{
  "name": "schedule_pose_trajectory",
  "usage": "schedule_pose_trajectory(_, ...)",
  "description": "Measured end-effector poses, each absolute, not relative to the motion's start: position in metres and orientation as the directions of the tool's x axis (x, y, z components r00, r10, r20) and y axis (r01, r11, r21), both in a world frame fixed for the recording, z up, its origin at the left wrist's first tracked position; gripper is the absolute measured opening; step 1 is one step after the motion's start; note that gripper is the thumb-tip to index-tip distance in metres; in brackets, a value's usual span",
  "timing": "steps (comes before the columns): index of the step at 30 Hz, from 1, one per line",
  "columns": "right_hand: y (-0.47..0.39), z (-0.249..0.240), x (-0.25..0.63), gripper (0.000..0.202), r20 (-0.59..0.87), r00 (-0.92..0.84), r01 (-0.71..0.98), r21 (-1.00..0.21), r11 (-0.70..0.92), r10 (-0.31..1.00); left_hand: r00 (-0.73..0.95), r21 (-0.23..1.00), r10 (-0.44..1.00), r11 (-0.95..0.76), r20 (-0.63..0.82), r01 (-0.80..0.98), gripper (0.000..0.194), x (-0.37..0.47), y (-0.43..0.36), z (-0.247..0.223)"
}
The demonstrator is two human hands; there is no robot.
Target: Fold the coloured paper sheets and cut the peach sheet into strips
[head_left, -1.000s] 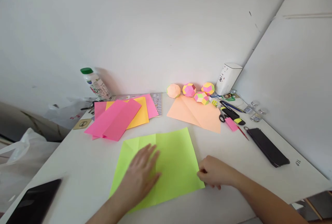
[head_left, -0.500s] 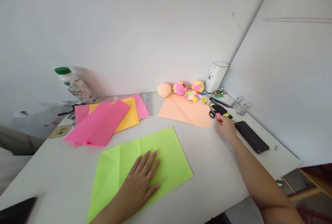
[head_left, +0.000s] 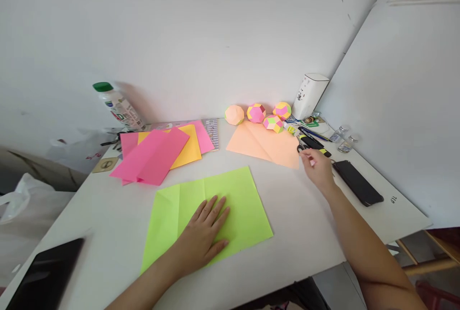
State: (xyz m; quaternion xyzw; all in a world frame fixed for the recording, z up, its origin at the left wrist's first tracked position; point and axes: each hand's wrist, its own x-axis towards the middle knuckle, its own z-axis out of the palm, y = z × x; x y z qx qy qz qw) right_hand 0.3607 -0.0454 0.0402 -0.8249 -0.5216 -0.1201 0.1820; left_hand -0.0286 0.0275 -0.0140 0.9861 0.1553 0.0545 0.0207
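My left hand lies flat, fingers apart, on a creased green sheet of paper at the front of the white table. At the right, my right hand is closed in a pinch, with a small pink piece showing between its fingers. Just beyond it lie black scissors, partly hidden by the fingers. A peach sheet with a crease rests to the left of that hand.
Pink sheets overlap a yellow sheet at back left, near a bottle. Several paper balls stand by the wall. A black phone and glass jars lie right; a dark tablet is front left.
The view has shifted, showing more of the tablet. My right hand has drawn slightly back from the scissors with the pink piece. My left hand stays flat on the green sheet.
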Motion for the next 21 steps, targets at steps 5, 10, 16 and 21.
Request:
schedule_pose_trajectory(5,-0.038,0.028,0.353,0.047,0.329,0.482,0.864,-0.023,-0.503,0.812,0.963,0.105,0.269,-0.959,0.031,0.264,0.063,-0.026,0.018,-0.005)
schedule_pose_trajectory(10,-0.035,0.017,0.385,0.033,0.268,0.606,0.780,-0.014,-0.626,0.749,0.972,0.152,0.233,-0.960,-0.036,0.236,0.064,-0.022,0.012,0.001)
schedule_pose_trajectory(16,-0.036,0.021,0.393,0.031,0.300,0.610,0.778,-0.052,-0.626,0.733,0.970,0.205,0.233,-0.949,-0.065,0.241,0.067,-0.018,0.010,0.005)
schedule_pose_trajectory(21,-0.036,0.017,0.403,0.030,0.301,0.651,0.754,-0.154,-0.639,0.697,0.971,0.218,0.236,-0.946,-0.046,0.240,0.067,-0.019,0.009,0.004)
